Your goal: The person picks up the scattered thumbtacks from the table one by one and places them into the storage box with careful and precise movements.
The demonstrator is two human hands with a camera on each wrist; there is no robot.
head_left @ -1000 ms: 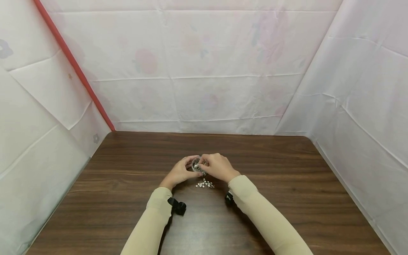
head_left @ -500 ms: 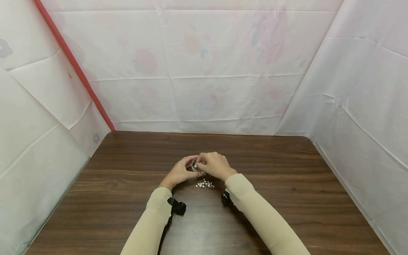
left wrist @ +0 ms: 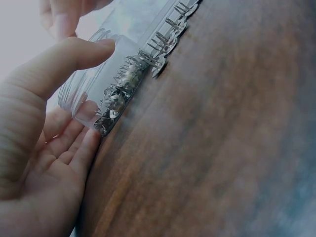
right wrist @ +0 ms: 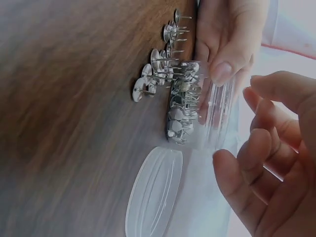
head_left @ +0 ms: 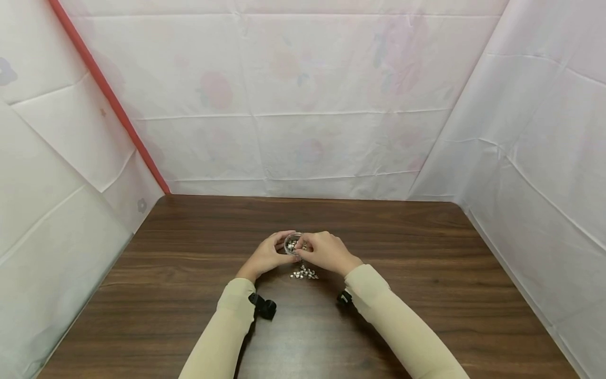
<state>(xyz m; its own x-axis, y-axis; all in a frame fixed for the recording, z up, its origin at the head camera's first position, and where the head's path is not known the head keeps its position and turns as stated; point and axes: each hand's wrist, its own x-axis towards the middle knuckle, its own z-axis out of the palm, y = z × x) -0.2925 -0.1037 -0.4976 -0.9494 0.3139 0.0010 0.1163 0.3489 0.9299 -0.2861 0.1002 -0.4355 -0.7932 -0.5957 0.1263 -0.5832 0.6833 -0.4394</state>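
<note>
My left hand (head_left: 266, 258) grips a small clear jar (right wrist: 219, 113), thumb on one side and fingers on the other. The jar stands upright and uncapped, with silver thumbtacks (left wrist: 116, 101) heaped on its bottom. Just above its mouth hovers my right hand (head_left: 327, 252). In the right wrist view its fingers are loosely bent, thumb and fingertips apart, with nothing seen between them. A pile of loose thumbtacks (head_left: 304, 272) lies on the near side of the jar, many with their points up. The right hand hides part of the jar in the head view.
A clear round lid (right wrist: 153, 192) lies on the tabletop beside the jar, visible in the right wrist view. The dark wooden table (head_left: 189, 226) is enclosed by white cloth walls (head_left: 303, 147). A black camera (head_left: 267, 309) is strapped to the left wrist.
My right hand moved in over the jar's mouth with fingertips together, then drew back slightly right and nearer, fingers loosened. The left hand and jar stayed in place.
</note>
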